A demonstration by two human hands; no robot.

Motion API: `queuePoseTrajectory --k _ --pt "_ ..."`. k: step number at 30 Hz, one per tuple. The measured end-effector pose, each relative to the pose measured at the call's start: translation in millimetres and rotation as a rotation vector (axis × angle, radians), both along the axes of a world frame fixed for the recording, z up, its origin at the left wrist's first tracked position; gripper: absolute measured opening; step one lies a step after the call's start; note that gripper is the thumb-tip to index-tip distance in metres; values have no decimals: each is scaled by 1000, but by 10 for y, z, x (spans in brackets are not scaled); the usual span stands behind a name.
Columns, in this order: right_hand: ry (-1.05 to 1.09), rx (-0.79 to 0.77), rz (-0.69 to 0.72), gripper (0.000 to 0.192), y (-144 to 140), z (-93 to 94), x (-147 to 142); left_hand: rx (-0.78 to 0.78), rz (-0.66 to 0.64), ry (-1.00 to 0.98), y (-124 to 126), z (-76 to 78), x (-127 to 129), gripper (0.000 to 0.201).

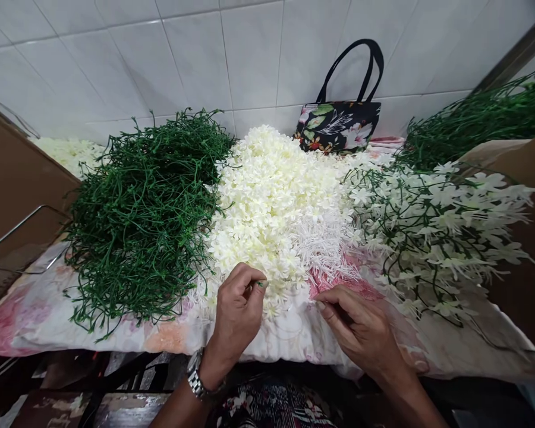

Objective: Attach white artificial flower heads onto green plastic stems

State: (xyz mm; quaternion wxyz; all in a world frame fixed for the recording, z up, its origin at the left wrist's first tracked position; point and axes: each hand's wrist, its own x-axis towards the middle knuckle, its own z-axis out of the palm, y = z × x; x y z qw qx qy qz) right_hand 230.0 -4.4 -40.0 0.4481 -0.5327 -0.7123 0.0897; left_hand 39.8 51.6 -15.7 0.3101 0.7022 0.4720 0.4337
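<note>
My left hand (241, 300), with a metal watch at its wrist, is closed in a pinch in front of the white flower pile. A bit of green stem (261, 284) shows between its thumb and forefinger. To its right, my right hand (361, 324) is also pinched, over the cloth; what its fingertips hold is too small to make out. Loose white artificial blossoms (267, 202) are heaped beyond both hands. Thin white stamen pieces (325, 244) lie just beyond my right hand. A tangled heap of green plastic stems (147, 208) lies on the left.
Stems bearing white flowers (432, 220) lie at the right, below more green stems (472, 125). A black floral handbag (339, 126) stands against the tiled wall (254, 65). Cardboard boxes (18, 196) flank the flowered cloth (125, 339). A bent metal wire crosses the left box.
</note>
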Motion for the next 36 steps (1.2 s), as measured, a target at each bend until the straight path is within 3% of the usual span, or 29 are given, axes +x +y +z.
queuePoseTrajectory --k 8,13,17,25,29,32,36 --pt "70 -20 -8 9 -30 -27 9 -453 97 -589 25 90 30 13" --pt "319 -97 78 10 -47 200 -151 -640 -58 -855 -38 207 65 20" --pt "487 -112 183 9 -19 381 -372 -660 -183 -978 -124 171 128 21" --pt "708 -337 248 8 -34 324 -525 -422 -118 -937 -202 48 215 13" --pt "743 -330 237 9 -43 293 -521 -395 -101 -856 -231 33 218 13" --pt "667 -237 173 11 -48 283 -510 -449 -84 -817 -257 39 186 13" --pt "506 -117 98 10 -63 270 -488 -699 -106 -831 -296 54 115 22"
